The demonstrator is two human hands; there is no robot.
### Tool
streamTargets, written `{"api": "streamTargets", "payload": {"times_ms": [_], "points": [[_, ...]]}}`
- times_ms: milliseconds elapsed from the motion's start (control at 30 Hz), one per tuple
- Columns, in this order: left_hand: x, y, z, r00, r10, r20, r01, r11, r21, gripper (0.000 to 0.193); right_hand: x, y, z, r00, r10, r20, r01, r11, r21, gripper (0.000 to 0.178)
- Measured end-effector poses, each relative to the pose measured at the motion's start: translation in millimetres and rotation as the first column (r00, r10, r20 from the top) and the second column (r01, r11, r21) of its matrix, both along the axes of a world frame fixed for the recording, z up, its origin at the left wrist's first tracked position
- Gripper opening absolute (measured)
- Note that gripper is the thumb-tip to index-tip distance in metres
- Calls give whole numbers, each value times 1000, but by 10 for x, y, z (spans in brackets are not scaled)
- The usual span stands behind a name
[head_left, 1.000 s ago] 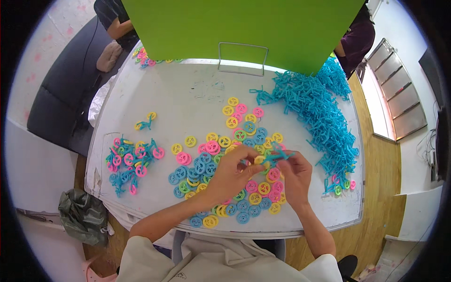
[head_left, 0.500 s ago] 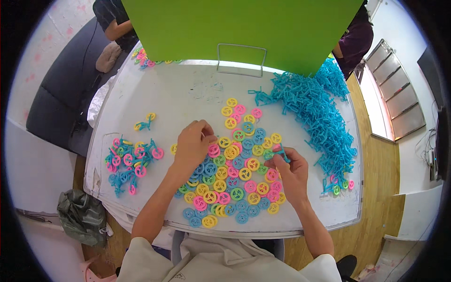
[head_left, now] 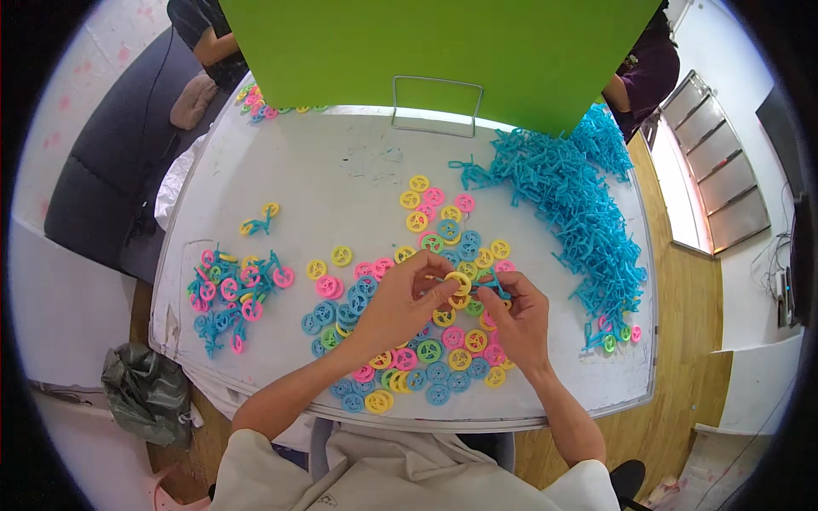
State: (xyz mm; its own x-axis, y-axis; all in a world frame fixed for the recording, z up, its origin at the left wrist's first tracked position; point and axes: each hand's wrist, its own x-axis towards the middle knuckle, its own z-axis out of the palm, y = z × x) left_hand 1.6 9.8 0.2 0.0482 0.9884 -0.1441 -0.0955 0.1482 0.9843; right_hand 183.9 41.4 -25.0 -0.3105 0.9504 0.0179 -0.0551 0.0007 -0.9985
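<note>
My left hand (head_left: pixel 402 303) pinches a yellow plastic wheel (head_left: pixel 457 282) above the white table (head_left: pixel 341 183). My right hand (head_left: pixel 516 317) holds a small blue plastic axle piece (head_left: pixel 488 283) against that wheel; the two hands meet over the middle of the table. Under and around them lies a spread of several loose wheels (head_left: pixel 430 358) in yellow, pink, blue and green. My right hand's fingers hide most of the blue piece.
A big heap of blue axle pieces (head_left: pixel 579 204) fills the right side. A pile of joined wheel-and-axle parts (head_left: pixel 232 294) lies at the left, one more (head_left: pixel 258 220) apart. A wire frame (head_left: pixel 436 104) and green board (head_left: pixel 443 51) stand behind. Other people sit beyond.
My left hand reached left into the loose wheels, picked up a yellow wheel, and came back to meet my right hand at the middle.
</note>
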Motion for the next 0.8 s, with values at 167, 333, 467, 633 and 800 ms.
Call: {"api": "streamTargets", "payload": {"times_ms": [167,333,467,633,800], "points": [[-16,13,-56,998,-19,68,20,1000,-20,15,-26,-3,-8,1000,-5,15,4,999,48,17],[-13,24,-42,999,-17,46,19,999,-40,15,-1,14,18,997,23,76,-21,999,-25,17],[60,-5,-66,994,46,-104,-42,998,47,17,-2,37,79,998,45,38,-38,986,-162,18],[135,-56,-87,949,131,-285,-76,978,194,16,37,81,36,997,71,-32,-76,971,-226,34],[115,-34,-143,934,149,-325,-56,959,278,15,10,56,90,997,71,-40,-78,979,-189,39]]}}
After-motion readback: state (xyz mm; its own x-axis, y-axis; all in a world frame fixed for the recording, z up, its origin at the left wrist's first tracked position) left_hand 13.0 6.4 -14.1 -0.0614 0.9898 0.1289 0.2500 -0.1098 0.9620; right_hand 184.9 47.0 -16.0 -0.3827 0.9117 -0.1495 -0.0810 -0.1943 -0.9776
